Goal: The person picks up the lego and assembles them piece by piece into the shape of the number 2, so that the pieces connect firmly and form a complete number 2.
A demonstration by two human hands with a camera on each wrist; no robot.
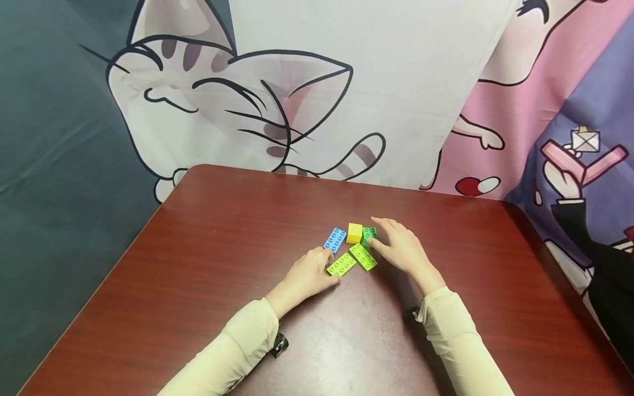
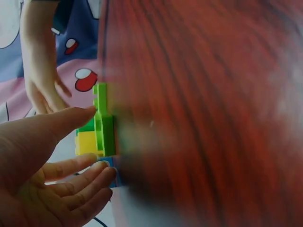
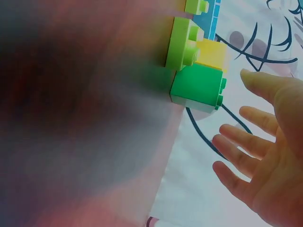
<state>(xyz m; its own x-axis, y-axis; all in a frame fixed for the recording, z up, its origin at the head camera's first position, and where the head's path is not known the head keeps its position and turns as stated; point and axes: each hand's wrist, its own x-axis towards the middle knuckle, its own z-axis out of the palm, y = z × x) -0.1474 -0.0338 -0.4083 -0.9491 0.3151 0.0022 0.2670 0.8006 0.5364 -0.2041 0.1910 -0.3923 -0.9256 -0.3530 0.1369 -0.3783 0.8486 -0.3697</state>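
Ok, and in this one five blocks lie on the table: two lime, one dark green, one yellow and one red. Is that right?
Not quite: the head view shows a blue block, not a red one. The rest stands: two lime blocks, a dark green block and a yellow block on the table.
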